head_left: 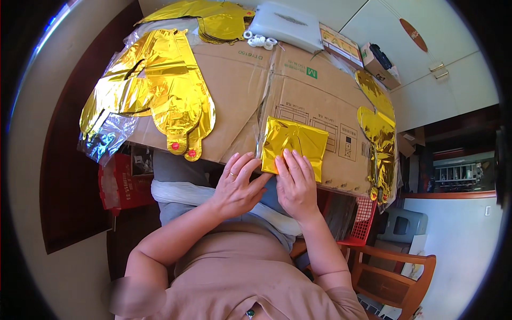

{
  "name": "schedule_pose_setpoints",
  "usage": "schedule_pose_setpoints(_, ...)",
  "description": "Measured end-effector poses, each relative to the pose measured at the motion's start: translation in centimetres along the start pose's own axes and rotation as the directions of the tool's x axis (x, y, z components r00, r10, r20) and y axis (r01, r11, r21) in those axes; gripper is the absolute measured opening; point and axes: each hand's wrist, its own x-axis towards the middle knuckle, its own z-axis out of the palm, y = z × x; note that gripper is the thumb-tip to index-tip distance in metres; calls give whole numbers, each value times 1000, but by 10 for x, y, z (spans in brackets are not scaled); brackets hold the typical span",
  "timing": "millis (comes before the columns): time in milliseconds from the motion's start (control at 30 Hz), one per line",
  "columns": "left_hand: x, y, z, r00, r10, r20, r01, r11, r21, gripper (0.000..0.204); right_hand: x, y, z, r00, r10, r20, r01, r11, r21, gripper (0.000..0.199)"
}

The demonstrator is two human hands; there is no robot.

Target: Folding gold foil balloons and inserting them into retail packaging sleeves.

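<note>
A gold foil balloon [296, 140], folded into a flat square, lies on the cardboard near its front edge. My right hand [295, 186] rests on the square's near edge, its fingers stretched out flat on the foil. Beside the square's lower left corner is my left hand [240, 184], fingers extended and the thumb reaching toward that corner. To the left, several flat gold foil balloons [176, 88] with red dots at their tips are spread in a pile. More gold foil balloons [377, 133] hang over the right edge of the cardboard.
The flattened cardboard [229, 69] covers the work surface. At the back stand a pale plastic case [285, 25], white tape rolls [260, 41] and another gold foil stack [221, 24]. A red crate [125, 184] sits at lower left, a wooden chair [392, 280] at lower right.
</note>
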Motion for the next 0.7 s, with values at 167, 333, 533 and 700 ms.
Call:
schedule_pose_setpoints(167, -4, 0, 3, 1000, 8, -3, -8, 1000, 9, 55, 1, -2, -1, 1000, 2, 25, -2, 1000, 0, 50)
schedule_pose_setpoints(333, -2, -1, -6, 999, 4, 44, -4, 1000, -16, 56, -1, -1, 1, 1000, -11, 24, 12, 1000, -21, 50)
schedule_pose_setpoints(533, 28, -2, -21, 992, 0, -126, -20, 987, -162, 44, -2, -1, 1, 1000, 6, 31, -6, 1000, -6, 51)
schedule_pose_setpoints(700, 83, 1, -10, 993, 23, 113, -9, 992, -123, 77, -4, 2, 12, 997, 5, -73, -1, 998, 64, 48)
